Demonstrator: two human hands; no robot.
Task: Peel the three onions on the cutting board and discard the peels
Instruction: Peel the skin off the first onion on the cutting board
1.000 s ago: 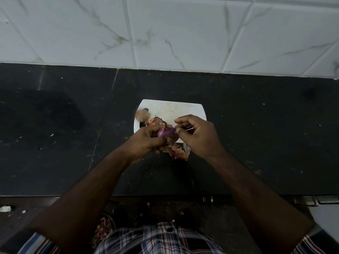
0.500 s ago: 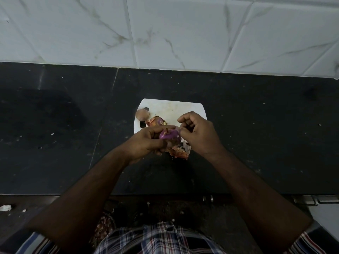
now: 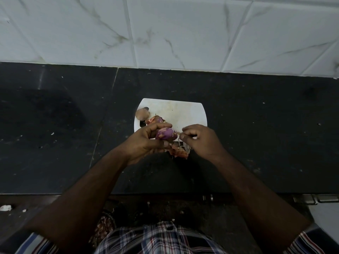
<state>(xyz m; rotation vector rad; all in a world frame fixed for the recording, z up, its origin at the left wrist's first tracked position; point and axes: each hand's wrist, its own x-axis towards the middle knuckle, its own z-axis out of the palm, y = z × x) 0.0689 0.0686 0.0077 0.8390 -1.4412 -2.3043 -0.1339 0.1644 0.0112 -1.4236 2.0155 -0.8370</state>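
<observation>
While the white cutting board [image 3: 185, 111] sits on the dark bench [image 3: 256, 134], I see a brown-skinned onion [image 3: 141, 114] at its left edge and a partly peeled one [image 3: 156, 120] beside it. My left hand [image 3: 146, 142] grips a purple onion [image 3: 166, 133] above the board. My right hand [image 3: 200, 140] has its fingers curled, pinching a thin strip of skin. Loose peels [image 3: 178, 152] lie under the hands, mostly hidden.

A black stone worktop [image 3: 256, 134], speckled and seamed left of centre, runs beneath a wall of white marble-veined tiles [image 3: 174, 30]. The light is dim; the floor [image 3: 165, 208] below is dark.
</observation>
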